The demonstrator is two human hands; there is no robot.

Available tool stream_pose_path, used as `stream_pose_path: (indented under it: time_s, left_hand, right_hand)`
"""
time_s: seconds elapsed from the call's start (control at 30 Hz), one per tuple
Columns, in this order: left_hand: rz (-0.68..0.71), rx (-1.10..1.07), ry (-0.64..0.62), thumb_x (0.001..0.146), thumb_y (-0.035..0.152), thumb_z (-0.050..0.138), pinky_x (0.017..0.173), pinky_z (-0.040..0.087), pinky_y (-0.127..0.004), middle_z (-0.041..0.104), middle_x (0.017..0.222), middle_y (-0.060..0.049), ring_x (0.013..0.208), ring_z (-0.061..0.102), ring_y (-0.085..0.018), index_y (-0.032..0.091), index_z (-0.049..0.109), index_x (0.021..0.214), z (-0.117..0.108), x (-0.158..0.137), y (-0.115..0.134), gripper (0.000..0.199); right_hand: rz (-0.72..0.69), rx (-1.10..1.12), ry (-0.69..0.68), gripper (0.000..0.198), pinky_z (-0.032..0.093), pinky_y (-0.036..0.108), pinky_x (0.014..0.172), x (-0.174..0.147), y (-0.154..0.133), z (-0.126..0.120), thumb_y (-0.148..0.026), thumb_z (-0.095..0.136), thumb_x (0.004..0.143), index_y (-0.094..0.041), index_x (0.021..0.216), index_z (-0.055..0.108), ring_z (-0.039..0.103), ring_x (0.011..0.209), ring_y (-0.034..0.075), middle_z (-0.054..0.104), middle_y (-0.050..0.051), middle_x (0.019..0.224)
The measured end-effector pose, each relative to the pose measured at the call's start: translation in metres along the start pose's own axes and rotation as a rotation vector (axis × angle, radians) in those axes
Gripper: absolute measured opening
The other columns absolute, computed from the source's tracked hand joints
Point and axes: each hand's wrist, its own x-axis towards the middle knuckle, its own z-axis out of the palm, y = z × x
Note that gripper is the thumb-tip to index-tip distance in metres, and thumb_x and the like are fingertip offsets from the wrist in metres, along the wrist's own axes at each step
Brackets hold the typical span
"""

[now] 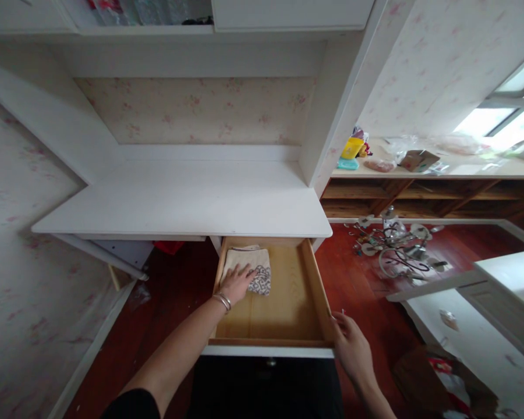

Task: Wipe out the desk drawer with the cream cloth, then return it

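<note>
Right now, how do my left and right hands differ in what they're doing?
The left hand lies flat on the folded cloth inside the drawer; the right hand rests outside, at the drawer's front right corner. The left wrist wears bangles; the right shows none. Both are bare and reach forward.

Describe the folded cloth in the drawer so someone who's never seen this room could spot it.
Below the white desk a wooden drawer stands pulled open. In its back left corner, under the left hand, lies the folded cloth: cream, with a dark patterned patch at one corner, the only item seen in the drawer.
</note>
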Motion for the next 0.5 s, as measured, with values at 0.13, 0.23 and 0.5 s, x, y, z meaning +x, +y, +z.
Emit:
stream_pose_path:
  time_s: [0.13, 0.23, 0.5]
  left_hand:
    - [-0.019, -0.084, -0.091, 0.074, 0.016, 0.054, 0.107, 0.027, -0.066, 0.016, 0.163, -0.005, 0.144, 0.019, -0.043, 0.035, 0.024, 0.152, 0.012, 0.011, -0.003, 0.085]
    - [-0.045, -0.120, -0.085, 0.074, 0.023, 0.055, 0.107, 0.026, -0.066, 0.014, 0.163, -0.005, 0.144, 0.017, -0.043, 0.036, 0.024, 0.152, 0.013, 0.019, -0.007, 0.084]
    - [-0.060, -0.160, -0.071, 0.075, 0.032, 0.056, 0.117, 0.011, -0.057, 0.013, 0.163, -0.005, 0.147, 0.009, -0.039, 0.031, 0.025, 0.152, 0.012, 0.040, -0.020, 0.083]
  right_hand:
    - [0.006, -0.012, -0.034, 0.046, 0.049, 0.035, 0.078, -0.002, -0.002, -0.002, -0.056, 0.043, 0.082, -0.021, 0.102, 0.065, 0.067, 0.090, 0.024, 0.068, 0.009, 0.109]
    - [-0.018, -0.022, -0.051, 0.043, 0.049, 0.034, 0.078, -0.001, -0.003, -0.002, -0.054, 0.044, 0.082, -0.021, 0.100, 0.066, 0.067, 0.089, 0.023, 0.068, 0.008, 0.109]
    - [-0.032, -0.006, -0.029, 0.045, 0.048, 0.036, 0.087, -0.001, -0.004, 0.000, -0.056, 0.043, 0.085, -0.021, 0.100, 0.067, 0.067, 0.092, 0.023, 0.065, 0.010, 0.120]
